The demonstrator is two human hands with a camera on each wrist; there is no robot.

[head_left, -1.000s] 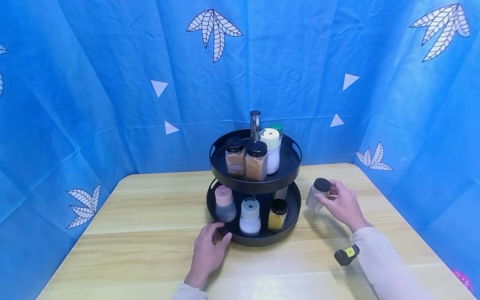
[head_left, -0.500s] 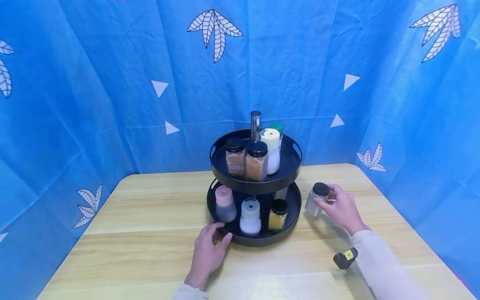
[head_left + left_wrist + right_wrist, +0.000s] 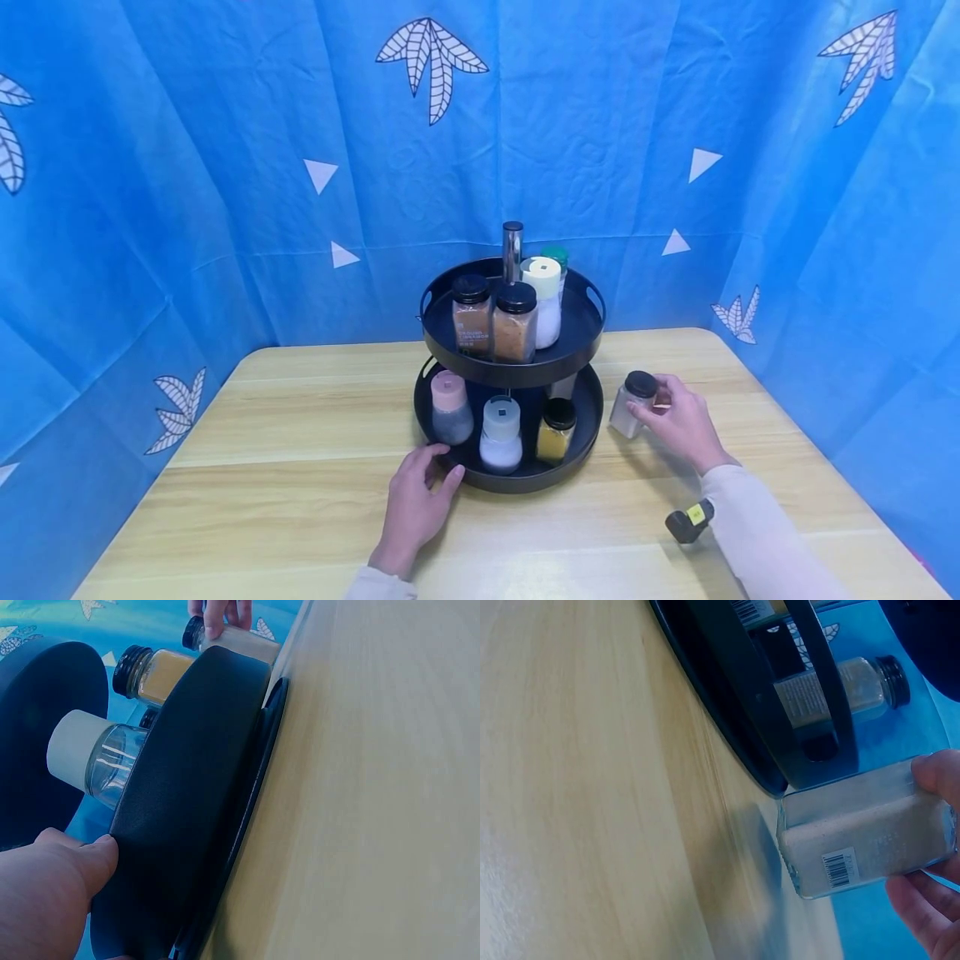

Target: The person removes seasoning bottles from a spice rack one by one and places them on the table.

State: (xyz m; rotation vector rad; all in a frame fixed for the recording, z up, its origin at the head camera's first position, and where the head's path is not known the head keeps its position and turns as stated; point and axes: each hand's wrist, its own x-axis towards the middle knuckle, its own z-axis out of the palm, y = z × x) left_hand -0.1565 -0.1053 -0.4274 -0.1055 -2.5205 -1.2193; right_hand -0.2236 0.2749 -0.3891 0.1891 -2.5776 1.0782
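One clear jar (image 3: 624, 414) is in your right hand (image 3: 681, 427) — you hold it near the top between thumb and fingers, with its black lid upward. It is to the right of the two-tier stand, outside the lower tray (image 3: 517, 485) and near its rim. The right wrist view shows pale contents inside and a barcode sticker (image 3: 841, 868) on the side; you cannot tell for sure whether the base touches the table (image 3: 300, 492).

Your left hand (image 3: 415, 510) is at the front left of the lower tray, touching its rim with thumb and fingers spread apart, a gap between them. The left wrist view shows the thumb against the tray's edge, while most of the fingers are hidden there.

On the lower tray you have a pink-capped bottle (image 3: 452, 421) nearest your left hand, a pale-capped bottle (image 3: 500, 448) at the front and a yellow jar (image 3: 553, 443) with a black lid to the right. Behind that last one stands another jar (image 3: 562, 387), partly hidden by the upper tray (image 3: 517, 372).

Up top, around the metal post (image 3: 512, 250), you have a cinnamon jar (image 3: 471, 323), an orange-brown jar (image 3: 513, 335) beside it, a white-capped bottle (image 3: 547, 317) and — partly behind that — a green-capped container (image 3: 557, 255). A blue curtain (image 3: 225, 167) with white leaf prints hangs around the table.
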